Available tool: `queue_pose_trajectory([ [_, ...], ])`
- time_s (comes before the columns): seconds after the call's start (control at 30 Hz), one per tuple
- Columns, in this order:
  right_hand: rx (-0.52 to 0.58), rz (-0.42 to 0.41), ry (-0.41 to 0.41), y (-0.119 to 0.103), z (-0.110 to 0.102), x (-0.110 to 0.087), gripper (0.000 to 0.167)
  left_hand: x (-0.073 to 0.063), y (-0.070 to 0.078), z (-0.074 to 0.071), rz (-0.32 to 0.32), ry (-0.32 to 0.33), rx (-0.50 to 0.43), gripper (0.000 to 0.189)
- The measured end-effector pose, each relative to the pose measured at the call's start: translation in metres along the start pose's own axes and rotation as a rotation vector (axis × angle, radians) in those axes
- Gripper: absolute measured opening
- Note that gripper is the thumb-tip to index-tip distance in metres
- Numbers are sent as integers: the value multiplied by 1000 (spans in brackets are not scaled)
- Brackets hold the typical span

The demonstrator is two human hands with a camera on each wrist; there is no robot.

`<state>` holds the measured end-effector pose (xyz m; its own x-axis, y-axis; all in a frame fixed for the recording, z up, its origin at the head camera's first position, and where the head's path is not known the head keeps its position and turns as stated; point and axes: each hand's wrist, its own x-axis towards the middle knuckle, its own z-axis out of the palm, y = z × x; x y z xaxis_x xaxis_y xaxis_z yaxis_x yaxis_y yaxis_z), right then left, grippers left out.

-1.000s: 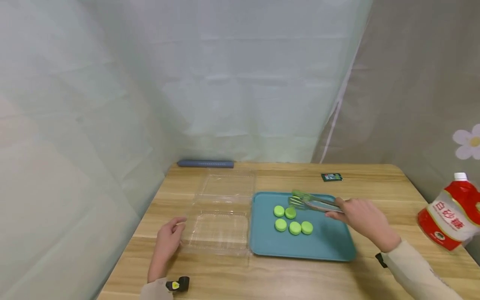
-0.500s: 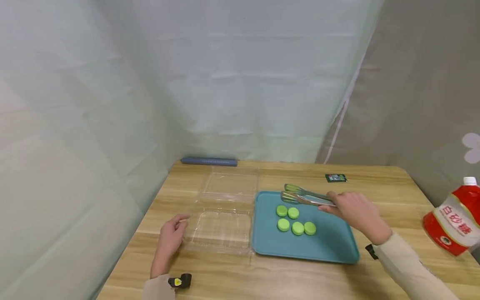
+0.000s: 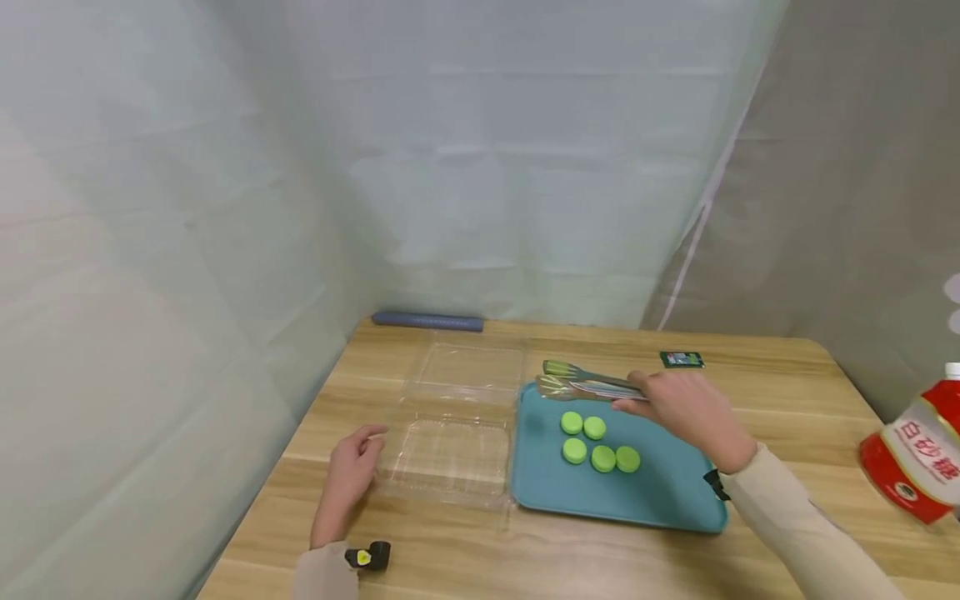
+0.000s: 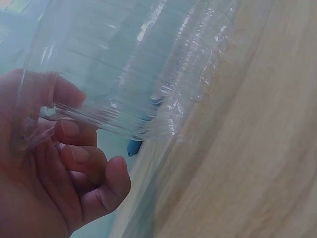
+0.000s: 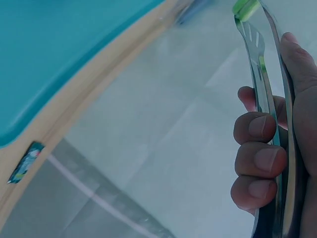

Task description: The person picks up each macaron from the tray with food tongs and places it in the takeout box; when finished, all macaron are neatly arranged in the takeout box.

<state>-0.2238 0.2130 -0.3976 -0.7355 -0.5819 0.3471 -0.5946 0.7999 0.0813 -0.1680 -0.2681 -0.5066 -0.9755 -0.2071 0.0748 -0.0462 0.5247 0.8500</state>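
Note:
My right hand [image 3: 688, 412] grips metal tongs [image 3: 600, 387] over the far left part of a teal tray [image 3: 615, 504]. Between the tong tips is a green macaron [image 5: 245, 8], best seen in the right wrist view. Several more green macarons [image 3: 603, 458] lie on the tray below. To its left, a clear plastic clamshell box [image 3: 450, 458] lies opened flat, its lid [image 3: 472, 367] toward the back. My left hand [image 3: 352, 467] pinches the left edge of that box, thumb above and fingertips below in the left wrist view [image 4: 74, 148].
A blue stick-shaped object [image 3: 427, 321] lies along the table's back edge. A small dark packet [image 3: 682, 359] lies behind the tray. At the right stands a red and white sugar bag [image 3: 918, 450] with a white cap. Pale curtains hang behind and left.
The right hand has lifted the tongs off the tray with one macaron and carried them left, toward the box. The left hand stays at the box edge. The head view has shifted slightly.

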Motion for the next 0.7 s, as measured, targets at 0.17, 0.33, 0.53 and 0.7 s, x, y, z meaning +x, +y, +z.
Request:
queue_pose_trajectory([
  [0.17, 32, -10, -13, -11, -4, 12, 41, 2, 1, 1, 14, 1, 2, 31],
  [0.33, 46, -39, -10, -22, -3, 27, 38, 3, 0, 1, 16, -7, -3, 32],
  [0.53, 34, -81, -8, -38, 0, 43, 47, 1, -1, 0, 6, -18, -15, 32],
  [0.7, 47, -93, -18, -49, 2, 54, 48, 0, 0, 0, 2, -14, -21, 32],
])
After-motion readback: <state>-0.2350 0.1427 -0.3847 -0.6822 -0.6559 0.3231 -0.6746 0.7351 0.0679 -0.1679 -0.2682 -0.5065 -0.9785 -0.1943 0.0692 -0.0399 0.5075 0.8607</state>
